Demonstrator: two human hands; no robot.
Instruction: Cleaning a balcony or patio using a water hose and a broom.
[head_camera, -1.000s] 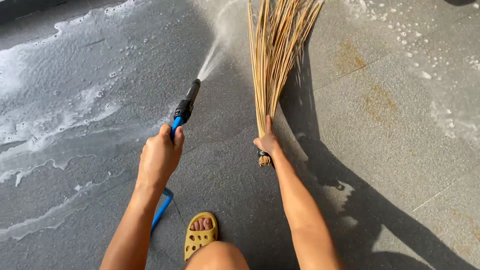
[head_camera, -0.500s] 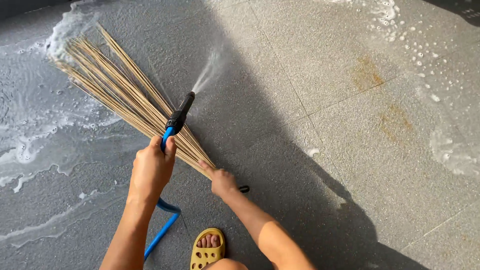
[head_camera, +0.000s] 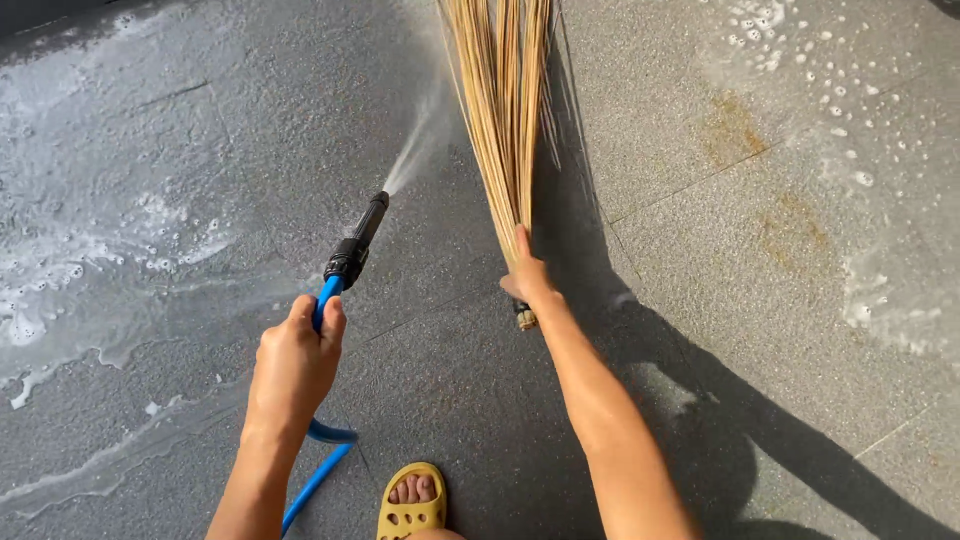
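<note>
My left hand (head_camera: 293, 362) grips a blue hose (head_camera: 322, 455) with a black nozzle (head_camera: 356, 247). The nozzle points up and right and sprays water (head_camera: 414, 148) onto the wet stone floor. My right hand (head_camera: 526, 278) holds the bound end of a stick broom (head_camera: 502, 95). Its long tan bristles fan straight up toward the top edge, just right of the spray. The hose loops down behind my left arm.
Grey stone tiles (head_camera: 700, 300) cover the ground, with foamy water (head_camera: 60, 270) pooled at the left and soap bubbles (head_camera: 810, 60) at the upper right. Rust-coloured stains (head_camera: 735, 125) mark the right tiles. My foot in a yellow sandal (head_camera: 412, 500) stands at the bottom centre.
The broom has swung from the left, where it lay across the foam, back to upright at centre. My right hand moved right with it. The hose keeps spraying in nearly the same direction.
</note>
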